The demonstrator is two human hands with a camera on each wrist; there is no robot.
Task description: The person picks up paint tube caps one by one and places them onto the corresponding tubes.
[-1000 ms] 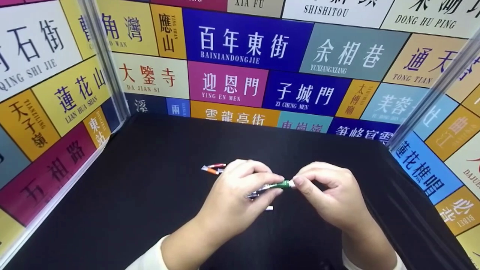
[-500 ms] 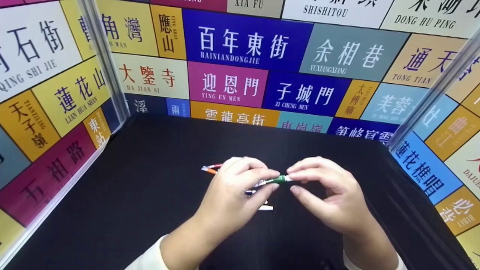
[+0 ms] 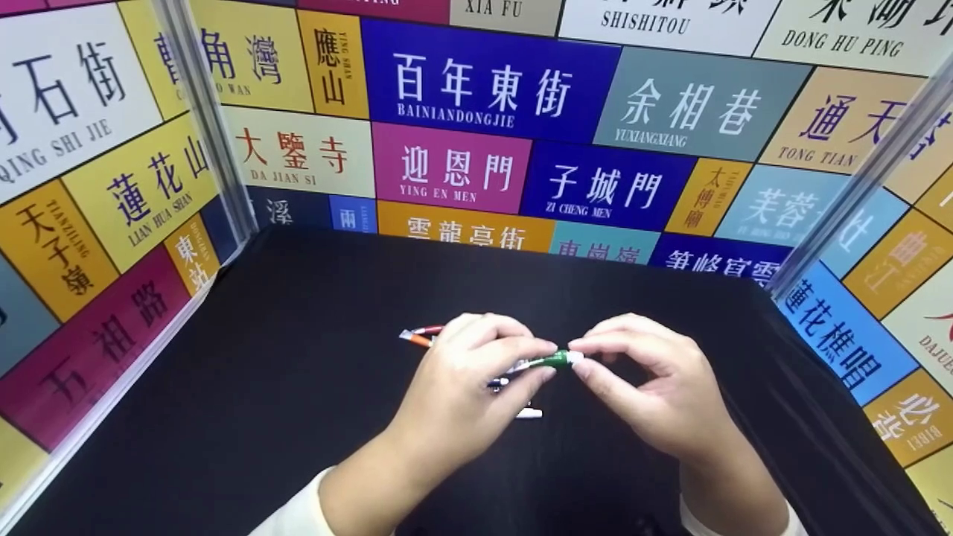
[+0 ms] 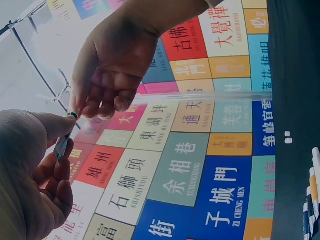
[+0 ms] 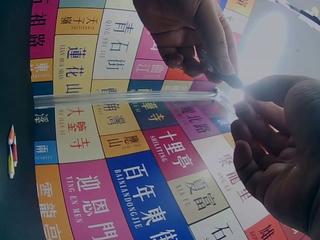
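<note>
A slim pen with a green section and a white end is held level above the table between both hands in the head view. The left hand pinches its green part and clear shaft between thumb and index finger. At the white end, the right hand pinches with its thumb and fingertips. The left wrist view shows the pen's dark shaft between the left thumb and fingers. Strong backlight washes out the white end in the right wrist view.
A red pen and an orange one lie beyond the left hand on the black tabletop. A blue-and-white pen and a white piece lie below it, partly hidden. Sign-covered panels enclose the table.
The right thumb came away from the pen's white end half a second ago and now presses against it again. The left hand shifted slightly left and kept its hold on the pen.
</note>
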